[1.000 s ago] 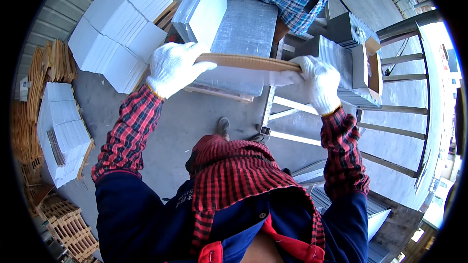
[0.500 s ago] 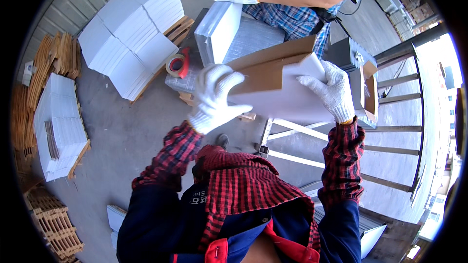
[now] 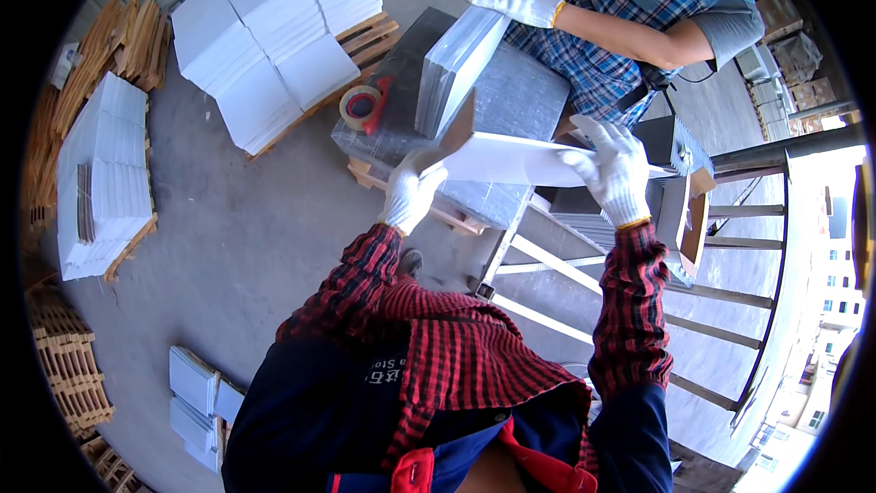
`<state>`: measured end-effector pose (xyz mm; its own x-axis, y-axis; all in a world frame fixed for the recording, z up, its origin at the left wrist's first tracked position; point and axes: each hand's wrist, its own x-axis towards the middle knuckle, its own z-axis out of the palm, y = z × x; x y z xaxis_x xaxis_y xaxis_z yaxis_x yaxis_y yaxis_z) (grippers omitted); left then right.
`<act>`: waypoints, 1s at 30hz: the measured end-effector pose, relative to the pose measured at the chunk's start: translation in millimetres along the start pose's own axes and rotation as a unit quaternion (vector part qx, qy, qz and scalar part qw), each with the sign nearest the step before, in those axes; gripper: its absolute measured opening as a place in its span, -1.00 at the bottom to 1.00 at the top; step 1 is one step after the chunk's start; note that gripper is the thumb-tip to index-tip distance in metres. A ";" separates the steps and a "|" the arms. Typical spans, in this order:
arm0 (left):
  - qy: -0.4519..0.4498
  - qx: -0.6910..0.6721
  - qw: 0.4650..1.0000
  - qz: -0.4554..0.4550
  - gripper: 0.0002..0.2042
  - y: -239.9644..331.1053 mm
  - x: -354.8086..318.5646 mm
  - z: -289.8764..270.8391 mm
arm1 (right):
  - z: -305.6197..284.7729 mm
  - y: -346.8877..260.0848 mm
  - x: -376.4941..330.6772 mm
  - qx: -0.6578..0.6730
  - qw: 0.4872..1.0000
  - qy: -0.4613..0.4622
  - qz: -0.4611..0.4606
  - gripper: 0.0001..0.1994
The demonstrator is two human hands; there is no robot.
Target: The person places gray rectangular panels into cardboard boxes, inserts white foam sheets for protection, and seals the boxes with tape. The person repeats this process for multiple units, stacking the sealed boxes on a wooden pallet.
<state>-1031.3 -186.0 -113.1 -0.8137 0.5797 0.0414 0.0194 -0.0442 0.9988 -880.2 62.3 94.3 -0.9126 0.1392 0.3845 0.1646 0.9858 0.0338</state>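
Observation:
Between my two white-gloved hands is a cardboard carton (image 3: 516,160), white outside and brown inside, held over the near edge of a wrapped grey stack (image 3: 534,78). My left hand (image 3: 412,192) is closed round its left end, beside a raised brown flap. At the right end my right hand (image 3: 616,173) grips with the thumb on the white face and the fingers raised behind. Beyond the carton a bundle of flat panels (image 3: 461,68) stands on edge on the grey stack. A co-worker's gloved hand (image 3: 516,0) rests on top of it.
A red tape dispenser (image 3: 365,108) lies on the grey stack's left corner. An open carton (image 3: 693,219) stands at the right, by dark ribbed panels (image 3: 662,141). White stacks on pallets (image 3: 260,46) fill the far left. A metal frame (image 3: 547,260) is below my hands.
My left hand was open and apart from the carton; now it grips the left end. The carton has tilted, so less of its brown inside shows. The whole view has shifted.

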 end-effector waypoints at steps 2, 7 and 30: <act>-0.059 -0.016 0.997 -0.038 -0.72 33.2 0.3 0.1 | -2.2 10.3 -4.9 0.095 0.994 -0.020 0.053 -0.48; -0.237 0.063 0.969 0.011 -0.56 72.3 8.2 -16.9 | -3.6 20.4 9.9 0.048 0.986 -0.051 0.153 -0.63; -0.495 0.282 0.822 0.021 -0.57 -15.5 -13.2 45.3 | 46.9 -43.0 4.8 0.005 0.940 0.166 0.298 -0.47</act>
<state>-994.5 -156.2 -128.0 0.0608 0.9773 -0.2028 0.5279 0.1409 0.8375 -909.2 25.0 51.3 -0.4921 0.6307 0.6001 0.6044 0.7436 -0.2859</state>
